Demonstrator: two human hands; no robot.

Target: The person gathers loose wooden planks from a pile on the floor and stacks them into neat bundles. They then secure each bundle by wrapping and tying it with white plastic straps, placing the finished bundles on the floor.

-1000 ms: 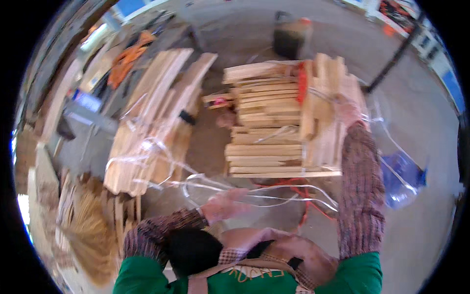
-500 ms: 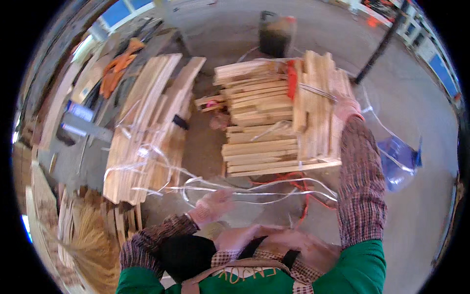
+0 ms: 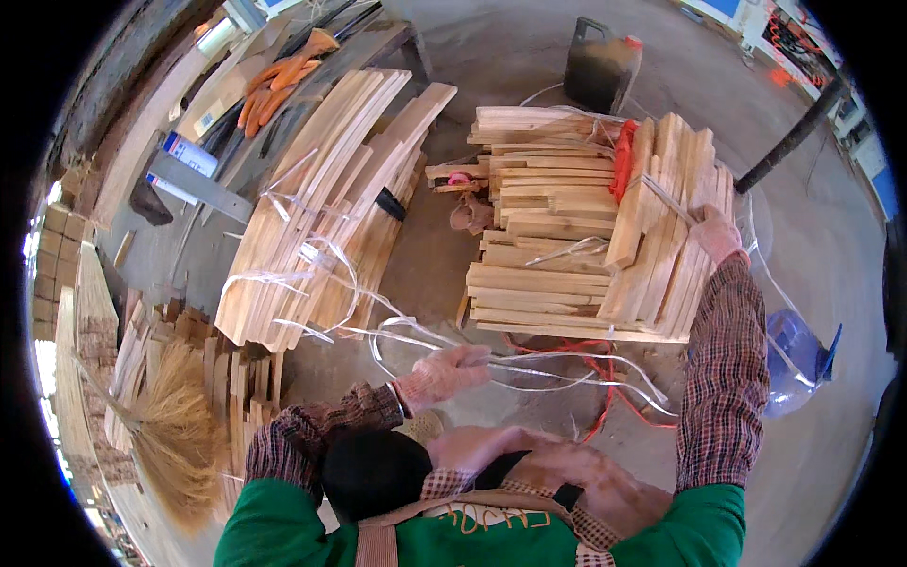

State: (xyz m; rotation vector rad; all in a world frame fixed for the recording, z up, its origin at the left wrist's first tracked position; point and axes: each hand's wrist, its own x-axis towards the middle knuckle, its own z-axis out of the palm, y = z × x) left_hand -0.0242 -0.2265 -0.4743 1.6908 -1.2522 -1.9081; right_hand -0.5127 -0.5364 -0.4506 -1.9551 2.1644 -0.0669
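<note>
My right hand (image 3: 715, 234), in a pink glove, is closed at the end of a white plastic strap (image 3: 667, 198). The strap lies across a bundle of upright wooden strips (image 3: 669, 236) at the right end of a stack. Beneath and left of that bundle, more wooden strips (image 3: 553, 194) lie crosswise. A red strip (image 3: 624, 161) hangs between them. My left hand (image 3: 444, 376), also gloved in pink, hovers in front of the stack with fingers stretched out, holding nothing that I can see. Loose white cords (image 3: 529, 357) run just beside its fingertips.
Another strip bundle (image 3: 321, 217) stands left, with white cord over it. Orange gloves (image 3: 279, 85) lie beyond. A straw broom (image 3: 175, 430) rests front left. A dark jug (image 3: 600, 68) stands behind the stack, a clear blue bottle (image 3: 795, 364) at right, red cord (image 3: 605, 383) on the floor.
The view has shifted, so the stacks appear farther right and slightly higher. My right hand stays at the strap on the bundle. My left hand remains beside the loose cords, fingers stretched.
</note>
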